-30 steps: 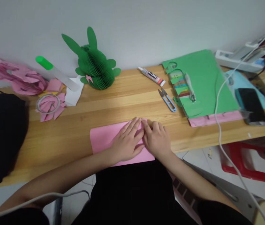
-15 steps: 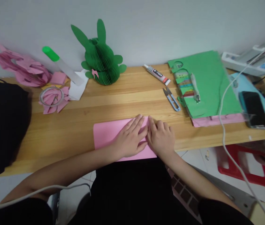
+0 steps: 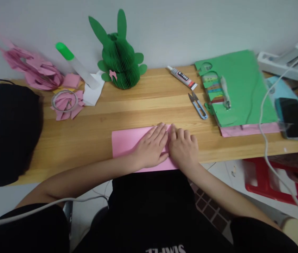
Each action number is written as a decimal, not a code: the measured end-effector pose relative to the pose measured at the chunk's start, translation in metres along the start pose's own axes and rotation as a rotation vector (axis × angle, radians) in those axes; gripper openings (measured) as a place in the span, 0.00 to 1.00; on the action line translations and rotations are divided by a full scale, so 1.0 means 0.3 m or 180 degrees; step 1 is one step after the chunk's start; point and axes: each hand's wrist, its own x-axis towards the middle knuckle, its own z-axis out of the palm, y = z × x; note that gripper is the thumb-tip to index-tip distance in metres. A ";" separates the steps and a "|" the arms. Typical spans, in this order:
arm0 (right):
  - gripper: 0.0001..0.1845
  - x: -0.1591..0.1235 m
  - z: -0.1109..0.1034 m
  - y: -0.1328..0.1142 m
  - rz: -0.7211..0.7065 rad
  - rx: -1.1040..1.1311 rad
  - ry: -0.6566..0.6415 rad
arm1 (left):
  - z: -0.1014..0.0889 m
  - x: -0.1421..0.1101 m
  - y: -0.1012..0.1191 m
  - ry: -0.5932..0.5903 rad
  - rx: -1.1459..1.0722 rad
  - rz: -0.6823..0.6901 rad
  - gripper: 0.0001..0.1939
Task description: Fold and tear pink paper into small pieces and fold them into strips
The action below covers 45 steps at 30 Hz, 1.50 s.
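A sheet of pink paper [image 3: 125,140], folded over with a rounded bend at its left end, lies at the table's front edge. My left hand [image 3: 151,147] rests flat on top of it, fingers extended towards its far edge and lightly spread. At the paper's right end is my right hand [image 3: 184,147], its index finger reaching to the far right corner and its other fingers curled. The right thumb is mostly hidden. Both hands touch the paper and sit close beside each other.
Behind stands a green paper rabbit [image 3: 121,59]. Further right lie a glue tube [image 3: 182,78], thread snips [image 3: 197,105], green sheets [image 3: 243,88] and a phone [image 3: 293,117]. On the left are a tape roll [image 3: 64,101], pink scraps [image 3: 36,72], a glue stick [image 3: 81,70] and a black bag [image 3: 6,133].
The whole view has shifted, so the table's things appear further right and higher. Both hands stay on the pink paper; my left thumb has drawn closer to its fingers.
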 end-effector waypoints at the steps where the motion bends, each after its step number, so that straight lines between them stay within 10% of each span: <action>1: 0.23 0.000 0.002 0.000 -0.0004 0.0008 0.0002 | 0.002 -0.005 -0.004 0.0009 0.0014 -0.0025 0.40; 28: 0.23 0.007 0.021 -0.005 0.0050 0.0115 0.0192 | 0.018 -0.368 -0.216 0.0566 0.0413 -0.0956 0.38; 45: 0.24 0.020 0.028 0.020 -0.0114 0.0115 -0.0032 | 0.012 -0.367 -0.213 0.0278 0.0143 -0.1342 0.38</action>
